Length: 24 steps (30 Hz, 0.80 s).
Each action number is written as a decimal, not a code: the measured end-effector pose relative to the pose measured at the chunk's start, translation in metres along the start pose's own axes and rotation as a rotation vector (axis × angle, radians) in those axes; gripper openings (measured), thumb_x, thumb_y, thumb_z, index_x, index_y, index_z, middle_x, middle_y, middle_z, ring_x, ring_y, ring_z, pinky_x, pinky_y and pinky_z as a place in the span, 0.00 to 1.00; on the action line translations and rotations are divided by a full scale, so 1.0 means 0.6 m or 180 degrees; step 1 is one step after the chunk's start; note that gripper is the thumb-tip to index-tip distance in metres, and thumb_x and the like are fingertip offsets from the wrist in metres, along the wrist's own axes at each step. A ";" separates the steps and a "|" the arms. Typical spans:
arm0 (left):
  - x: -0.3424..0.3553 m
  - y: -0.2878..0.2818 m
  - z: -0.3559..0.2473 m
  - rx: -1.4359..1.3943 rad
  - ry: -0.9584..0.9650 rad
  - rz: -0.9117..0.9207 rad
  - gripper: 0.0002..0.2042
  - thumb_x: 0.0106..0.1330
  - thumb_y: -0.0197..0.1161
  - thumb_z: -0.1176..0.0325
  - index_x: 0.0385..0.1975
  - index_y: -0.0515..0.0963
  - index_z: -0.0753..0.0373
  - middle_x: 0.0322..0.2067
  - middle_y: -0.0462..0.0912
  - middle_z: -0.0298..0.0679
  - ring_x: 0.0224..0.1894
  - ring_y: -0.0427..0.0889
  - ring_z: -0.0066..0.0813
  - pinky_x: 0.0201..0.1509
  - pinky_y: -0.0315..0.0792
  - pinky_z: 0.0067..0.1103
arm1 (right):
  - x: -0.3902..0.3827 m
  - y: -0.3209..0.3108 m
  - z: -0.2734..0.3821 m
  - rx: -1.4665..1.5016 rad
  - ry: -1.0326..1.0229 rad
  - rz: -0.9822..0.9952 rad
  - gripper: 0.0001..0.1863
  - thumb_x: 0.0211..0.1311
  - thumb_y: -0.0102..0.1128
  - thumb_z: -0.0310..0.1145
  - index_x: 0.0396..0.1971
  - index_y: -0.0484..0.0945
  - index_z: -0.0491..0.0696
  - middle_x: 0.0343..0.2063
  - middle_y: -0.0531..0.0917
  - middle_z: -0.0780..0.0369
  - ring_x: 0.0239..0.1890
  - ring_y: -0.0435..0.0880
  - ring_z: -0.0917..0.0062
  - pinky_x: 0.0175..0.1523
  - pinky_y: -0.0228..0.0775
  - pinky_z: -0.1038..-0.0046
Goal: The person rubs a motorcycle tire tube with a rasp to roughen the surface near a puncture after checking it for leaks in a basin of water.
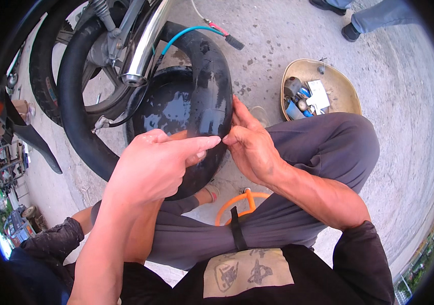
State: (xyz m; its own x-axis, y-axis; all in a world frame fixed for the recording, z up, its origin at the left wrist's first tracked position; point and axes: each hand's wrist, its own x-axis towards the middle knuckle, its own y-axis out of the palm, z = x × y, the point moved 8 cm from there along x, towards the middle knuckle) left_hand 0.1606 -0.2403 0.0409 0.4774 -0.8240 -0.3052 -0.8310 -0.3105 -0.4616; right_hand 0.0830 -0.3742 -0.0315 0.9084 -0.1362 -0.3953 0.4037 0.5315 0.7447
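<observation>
A wet black inner tube (209, 91) lies across a black basin of water (161, 107). My right hand (247, 147) grips the tube's right side, thumb tip against the rubber. Another person's hand (148, 162) reaches in from the lower left, its index fingertip touching the tube beside my thumb. Behind it, my left hand (178, 134) is mostly hidden near the tube's left side; its grip is unclear.
A motorbike wheel (44, 71), silver exhaust (140, 51) and teal hose (186, 30) stand ahead. A beige tub (344, 96) of small items is right. An orange tubular object (251, 201) lies between my legs. Someone's shoes (350, 31) show top right.
</observation>
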 end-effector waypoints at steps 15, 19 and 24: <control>0.011 0.051 0.065 -0.1856 -0.0528 -0.0570 0.30 0.60 0.72 0.46 0.48 0.83 0.70 0.38 0.84 0.34 0.38 0.78 0.18 0.45 0.72 0.19 | 0.000 0.003 -0.001 0.0038 -0.0028 -0.0011 0.51 0.51 0.46 0.15 0.80 0.43 0.42 0.71 0.64 0.59 0.70 0.64 0.75 0.72 0.54 0.76; 0.017 0.075 0.095 -0.2079 -0.0611 -0.0554 0.30 0.60 0.72 0.46 0.48 0.83 0.70 0.38 0.84 0.34 0.38 0.78 0.17 0.45 0.72 0.18 | -0.001 0.002 -0.003 -0.0095 0.0020 -0.0043 0.48 0.52 0.46 0.16 0.79 0.48 0.43 0.74 0.62 0.59 0.73 0.63 0.75 0.75 0.53 0.71; 0.022 0.078 0.108 -0.2059 -0.0688 -0.0363 0.27 0.60 0.72 0.54 0.50 0.82 0.72 0.39 0.85 0.39 0.40 0.79 0.22 0.47 0.73 0.21 | 0.001 -0.003 -0.004 -0.0230 0.0008 -0.0052 0.51 0.52 0.51 0.16 0.79 0.44 0.41 0.69 0.67 0.58 0.69 0.67 0.75 0.72 0.56 0.73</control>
State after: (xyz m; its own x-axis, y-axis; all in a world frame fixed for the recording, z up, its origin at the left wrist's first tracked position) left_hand 0.1467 -0.2351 -0.0389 0.5623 -0.6773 -0.4744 -0.7435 -0.6653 0.0686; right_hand 0.0825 -0.3732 -0.0341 0.9015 -0.1432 -0.4085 0.4095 0.5882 0.6974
